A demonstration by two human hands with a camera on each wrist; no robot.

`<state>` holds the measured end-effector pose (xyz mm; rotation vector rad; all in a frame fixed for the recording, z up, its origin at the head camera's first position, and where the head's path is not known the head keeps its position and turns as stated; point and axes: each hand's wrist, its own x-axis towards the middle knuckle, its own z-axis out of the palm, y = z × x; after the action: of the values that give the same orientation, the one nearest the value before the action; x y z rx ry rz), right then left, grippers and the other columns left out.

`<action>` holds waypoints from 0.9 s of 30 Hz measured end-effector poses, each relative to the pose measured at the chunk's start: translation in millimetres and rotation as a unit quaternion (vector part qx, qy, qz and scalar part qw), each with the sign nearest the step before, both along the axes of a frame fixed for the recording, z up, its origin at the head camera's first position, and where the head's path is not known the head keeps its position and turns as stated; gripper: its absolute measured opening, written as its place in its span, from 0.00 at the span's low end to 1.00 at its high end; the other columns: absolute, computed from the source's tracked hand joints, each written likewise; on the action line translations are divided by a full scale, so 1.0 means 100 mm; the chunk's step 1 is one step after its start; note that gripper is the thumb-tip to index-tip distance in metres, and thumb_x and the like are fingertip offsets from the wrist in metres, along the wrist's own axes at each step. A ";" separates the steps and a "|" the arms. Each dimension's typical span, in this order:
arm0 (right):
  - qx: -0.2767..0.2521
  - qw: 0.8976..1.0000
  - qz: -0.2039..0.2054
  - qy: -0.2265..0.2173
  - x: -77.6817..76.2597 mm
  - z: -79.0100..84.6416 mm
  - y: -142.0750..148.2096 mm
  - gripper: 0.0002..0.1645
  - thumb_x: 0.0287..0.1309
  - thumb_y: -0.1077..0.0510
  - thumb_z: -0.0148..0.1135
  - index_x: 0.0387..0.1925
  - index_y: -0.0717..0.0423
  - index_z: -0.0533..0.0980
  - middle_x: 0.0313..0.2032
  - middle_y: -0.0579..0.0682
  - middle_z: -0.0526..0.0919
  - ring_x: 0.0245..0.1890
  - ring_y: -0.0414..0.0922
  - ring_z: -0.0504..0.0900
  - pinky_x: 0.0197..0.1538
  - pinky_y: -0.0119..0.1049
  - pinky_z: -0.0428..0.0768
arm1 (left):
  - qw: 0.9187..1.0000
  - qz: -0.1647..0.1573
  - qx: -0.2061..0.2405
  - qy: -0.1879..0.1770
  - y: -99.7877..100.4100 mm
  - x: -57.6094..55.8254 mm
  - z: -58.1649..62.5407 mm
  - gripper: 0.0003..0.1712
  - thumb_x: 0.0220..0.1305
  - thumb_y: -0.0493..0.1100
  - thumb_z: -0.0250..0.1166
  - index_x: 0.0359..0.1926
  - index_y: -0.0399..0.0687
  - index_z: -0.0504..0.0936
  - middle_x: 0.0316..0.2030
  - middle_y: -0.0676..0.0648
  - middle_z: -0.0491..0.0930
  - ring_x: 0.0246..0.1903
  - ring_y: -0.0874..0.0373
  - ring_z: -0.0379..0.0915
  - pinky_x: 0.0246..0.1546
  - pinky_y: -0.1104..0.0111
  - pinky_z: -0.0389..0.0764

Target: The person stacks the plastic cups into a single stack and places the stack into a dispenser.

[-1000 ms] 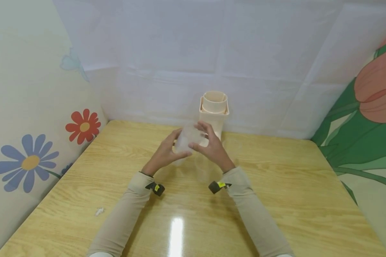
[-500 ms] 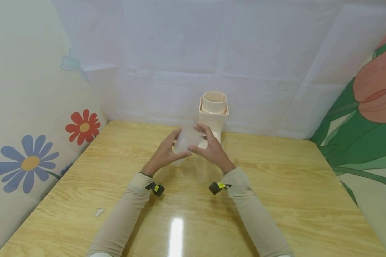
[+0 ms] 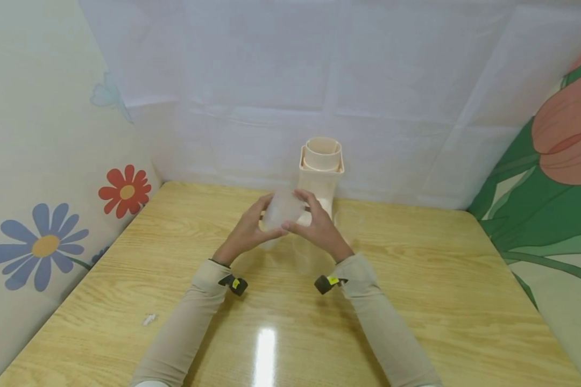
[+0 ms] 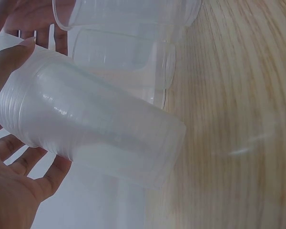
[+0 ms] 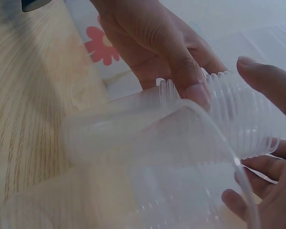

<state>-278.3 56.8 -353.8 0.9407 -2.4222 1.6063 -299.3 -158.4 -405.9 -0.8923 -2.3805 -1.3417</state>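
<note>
A tilted stack of clear plastic cups (image 3: 282, 208) is held between both hands above the table. My left hand (image 3: 244, 228) grips the stack's side, thumb on the near side and fingers round the far side, as the left wrist view shows. My right hand (image 3: 323, 227) curves round the stacked rims (image 5: 248, 119), its thumb close to the left thumb. Below the hands, a single clear cup (image 5: 133, 191) stands on the table; its faint outline makes it hard to see from the head. Another clear cup (image 4: 119, 52) shows beyond it in the left wrist view.
Behind the hands, a beige upright holder (image 3: 319, 180) with a round tube (image 3: 323, 156) in its square top stands near the white cloth backdrop (image 3: 261, 70). A small white scrap (image 3: 149, 319) lies on the wooden table (image 3: 440, 301) at the left.
My right hand has come down slightly along the stack's rims, and its thumb has moved a little nearer to the left thumb. The left hand and the holder stay in place.
</note>
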 end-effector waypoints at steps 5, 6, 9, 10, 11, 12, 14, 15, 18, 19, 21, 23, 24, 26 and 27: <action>-0.003 1.000 0.001 0.002 -0.14 -0.18 0.03 0.51 0.56 0.66 0.72 0.73 0.69 0.53 0.72 0.68 0.59 0.72 0.61 0.59 0.70 0.57 0.64 | 1.000 0.000 0.002 -0.006 0.00 0.00 0.01 0.49 0.57 0.40 0.76 0.73 0.31 0.59 0.64 0.33 0.69 0.59 0.42 0.70 0.52 0.48 0.79; -0.003 1.000 0.000 0.002 -0.18 -0.23 0.03 0.51 0.56 0.66 0.72 0.74 0.68 0.53 0.72 0.66 0.59 0.72 0.60 0.58 0.70 0.56 0.64 | 1.000 0.000 0.002 -0.006 0.00 0.00 0.01 0.49 0.57 0.40 0.76 0.73 0.31 0.59 0.64 0.33 0.70 0.59 0.42 0.71 0.52 0.49 0.79; -0.004 1.000 -0.002 0.007 -0.22 -0.28 0.05 0.50 0.57 0.64 0.72 0.74 0.65 0.54 0.72 0.63 0.60 0.72 0.58 0.60 0.69 0.55 0.66 | 1.000 0.005 0.000 -0.006 0.01 0.00 0.02 0.49 0.56 0.41 0.77 0.73 0.33 0.60 0.64 0.35 0.70 0.58 0.43 0.71 0.53 0.50 0.80; -0.005 1.000 -0.003 0.009 -0.22 -0.28 0.05 0.50 0.57 0.63 0.73 0.74 0.64 0.55 0.72 0.63 0.61 0.71 0.57 0.61 0.69 0.54 0.66 | 1.000 0.005 0.000 -0.005 0.01 0.00 0.02 0.49 0.56 0.41 0.77 0.73 0.34 0.60 0.64 0.35 0.70 0.58 0.43 0.71 0.53 0.50 0.80; -0.007 1.000 -0.004 0.012 -0.22 -0.28 0.05 0.50 0.57 0.62 0.73 0.74 0.64 0.55 0.72 0.62 0.61 0.71 0.57 0.61 0.69 0.53 0.66 | 1.000 0.005 0.000 -0.004 0.01 0.00 0.02 0.49 0.56 0.41 0.77 0.73 0.35 0.60 0.64 0.35 0.70 0.58 0.44 0.71 0.53 0.51 0.80; -0.010 1.000 -0.006 0.015 -0.23 -0.27 0.05 0.50 0.56 0.62 0.74 0.74 0.63 0.56 0.72 0.61 0.62 0.71 0.56 0.61 0.69 0.52 0.67 | 1.000 0.006 0.001 -0.002 0.01 0.00 0.02 0.49 0.56 0.41 0.77 0.73 0.36 0.60 0.64 0.36 0.71 0.58 0.44 0.71 0.52 0.51 0.80; -0.021 1.000 -0.008 0.022 -0.23 -0.27 0.05 0.50 0.56 0.62 0.74 0.74 0.62 0.57 0.71 0.60 0.63 0.71 0.55 0.62 0.69 0.51 0.67 | 1.000 0.004 0.003 0.002 0.01 0.00 0.03 0.50 0.56 0.42 0.77 0.73 0.37 0.60 0.64 0.36 0.71 0.58 0.44 0.72 0.52 0.51 0.80; -0.025 0.999 -0.009 0.029 -0.23 -0.26 0.05 0.50 0.55 0.61 0.75 0.74 0.62 0.57 0.71 0.60 0.63 0.71 0.54 0.62 0.69 0.50 0.67 | 1.000 0.003 0.004 0.004 0.01 -0.01 0.03 0.49 0.56 0.41 0.77 0.73 0.37 0.60 0.64 0.36 0.71 0.57 0.44 0.72 0.51 0.51 0.80; -0.043 0.998 -0.012 0.049 -0.24 -0.26 0.06 0.50 0.54 0.60 0.76 0.73 0.61 0.58 0.70 0.59 0.66 0.69 0.53 0.64 0.68 0.52 0.68 | 1.000 0.000 0.006 0.006 0.01 -0.01 0.03 0.49 0.56 0.41 0.77 0.73 0.38 0.60 0.64 0.37 0.71 0.58 0.44 0.72 0.51 0.51 0.80; -0.049 0.997 -0.012 0.056 -0.24 -0.27 0.06 0.50 0.54 0.60 0.76 0.73 0.61 0.58 0.69 0.59 0.66 0.69 0.54 0.65 0.68 0.54 0.68 | 1.000 -0.001 0.006 0.005 0.01 -0.01 0.02 0.49 0.57 0.41 0.77 0.74 0.38 0.60 0.64 0.37 0.70 0.58 0.44 0.71 0.51 0.51 0.80; -0.057 0.996 -0.014 0.067 -0.24 -0.27 0.06 0.50 0.54 0.60 0.76 0.72 0.60 0.59 0.68 0.59 0.67 0.68 0.54 0.66 0.67 0.55 0.68 | 1.000 0.001 0.004 0.004 0.01 -0.01 0.02 0.49 0.57 0.41 0.76 0.74 0.38 0.60 0.64 0.37 0.70 0.58 0.45 0.71 0.51 0.51 0.80; -0.063 0.995 -0.015 0.073 -0.24 -0.28 0.07 0.50 0.54 0.62 0.76 0.72 0.60 0.59 0.68 0.58 0.68 0.68 0.54 0.66 0.67 0.54 0.68 | 1.000 0.004 0.000 0.002 0.01 -0.01 0.01 0.49 0.57 0.41 0.77 0.74 0.39 0.60 0.65 0.37 0.70 0.59 0.45 0.71 0.52 0.52 0.80; -0.066 0.995 -0.016 0.073 -0.24 -0.28 0.07 0.49 0.53 0.64 0.76 0.72 0.60 0.59 0.68 0.58 0.68 0.68 0.54 0.66 0.67 0.53 0.68 | 1.000 0.005 -0.002 0.003 0.01 -0.01 0.00 0.49 0.57 0.41 0.77 0.74 0.38 0.60 0.64 0.37 0.70 0.59 0.45 0.71 0.52 0.52 0.81; -0.069 0.995 -0.018 0.072 -0.24 -0.28 0.07 0.50 0.53 0.67 0.75 0.73 0.60 0.58 0.68 0.59 0.68 0.68 0.54 0.66 0.67 0.52 0.68 | 1.000 0.006 -0.004 0.005 0.01 0.00 0.00 0.50 0.56 0.42 0.77 0.74 0.38 0.60 0.64 0.37 0.70 0.59 0.45 0.71 0.52 0.52 0.81; -0.071 0.995 -0.018 0.071 -0.24 -0.28 0.07 0.50 0.52 0.68 0.74 0.73 0.61 0.58 0.68 0.60 0.67 0.68 0.55 0.66 0.67 0.52 0.68 | 1.000 0.006 -0.004 0.005 0.01 0.00 0.00 0.50 0.56 0.42 0.77 0.74 0.38 0.60 0.64 0.37 0.70 0.59 0.45 0.71 0.52 0.52 0.81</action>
<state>-302.1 63.7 -381.8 0.9457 -2.1884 1.6146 -299.7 -157.1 -406.2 -0.8825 -2.3811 -1.3209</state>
